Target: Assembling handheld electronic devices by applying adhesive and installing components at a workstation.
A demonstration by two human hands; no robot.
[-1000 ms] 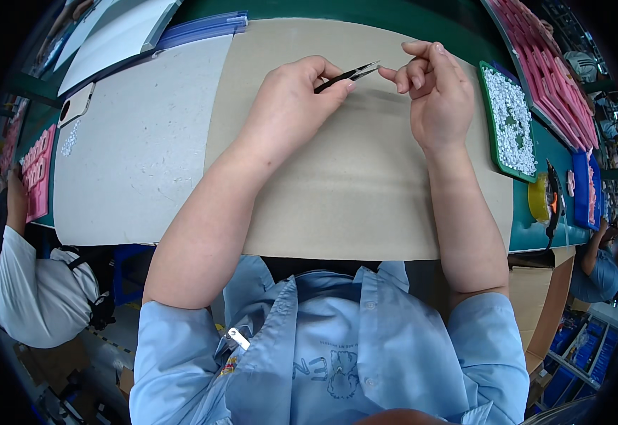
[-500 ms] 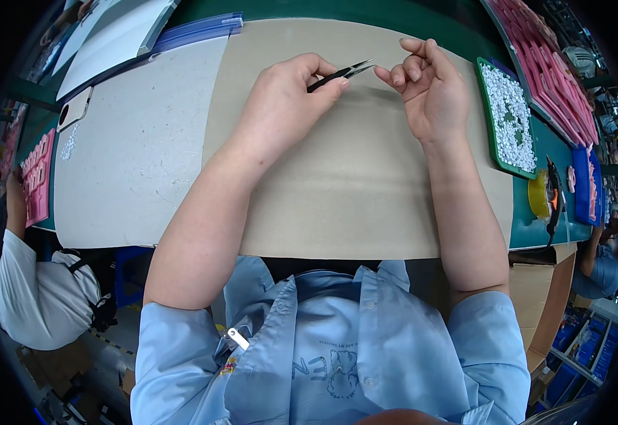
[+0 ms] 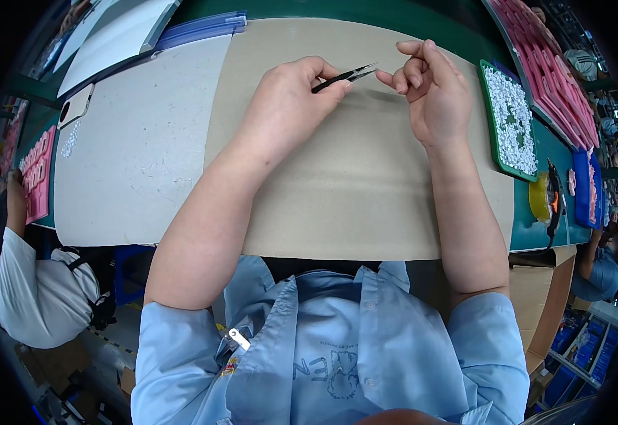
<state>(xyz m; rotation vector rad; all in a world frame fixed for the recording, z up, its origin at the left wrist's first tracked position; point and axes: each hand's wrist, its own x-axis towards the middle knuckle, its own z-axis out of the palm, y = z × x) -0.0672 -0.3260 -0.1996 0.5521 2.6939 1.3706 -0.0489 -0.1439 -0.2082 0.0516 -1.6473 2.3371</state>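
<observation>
My left hand (image 3: 291, 95) is closed round a pair of tweezers (image 3: 337, 79) with a black body and bright pointed tips. The two tips are slightly apart and point right. Facing them, my right hand (image 3: 436, 95) is raised with the palm turned up and the fingers loosely bent and apart. One of its fingertips is close to the tweezer tips; whether they touch, I cannot tell. Nothing shows in the right hand. Both hands are above a beige sheet (image 3: 337, 205) on the table.
A green tray (image 3: 496, 152) of small white pieces lies right, beside stacked pink trays (image 3: 550, 78). Yellow tape (image 3: 538, 198), an orange-black tool (image 3: 555, 202) and a blue bin (image 3: 587, 188) lie nearer. A phone (image 3: 75, 106) and white bits (image 3: 70, 140) lie left. A person (image 3: 43, 290) sits left.
My left hand and the tweezers have shifted slightly right and nearer to me. My right hand has barely moved.
</observation>
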